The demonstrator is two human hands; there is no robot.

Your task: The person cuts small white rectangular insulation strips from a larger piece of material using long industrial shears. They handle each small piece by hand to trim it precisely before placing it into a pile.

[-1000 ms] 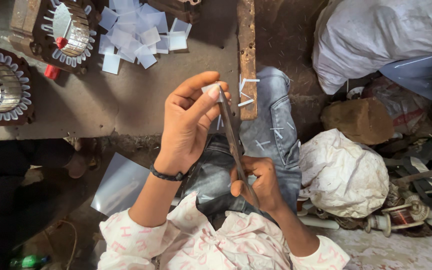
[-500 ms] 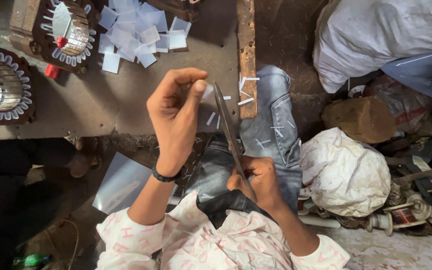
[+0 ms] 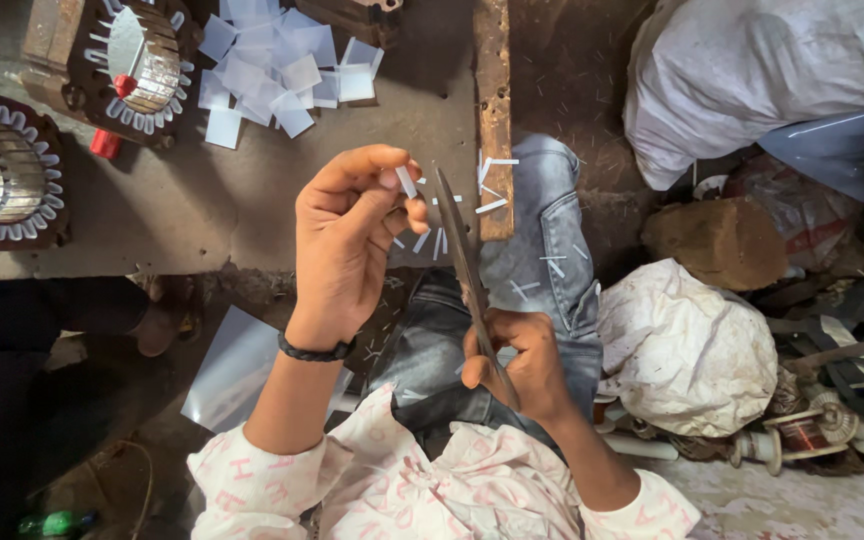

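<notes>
Thin white strip [image 3: 405, 181], long scissors [image 3: 467, 270]

Paper squares [image 3: 272, 75] on table [image 3: 202, 210]; sack [image 3: 687, 350] right.

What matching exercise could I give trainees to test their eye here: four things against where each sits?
Things:
1. strip
2. scissors
3. white squares
4. wristband

Places:
A. scattered on the bench, top of view
B. on the left wrist
C. pinched in the left hand's fingers
D. gripped in the right hand, blades pointing up

Pairs: 1-C, 2-D, 3-A, 4-B
</notes>
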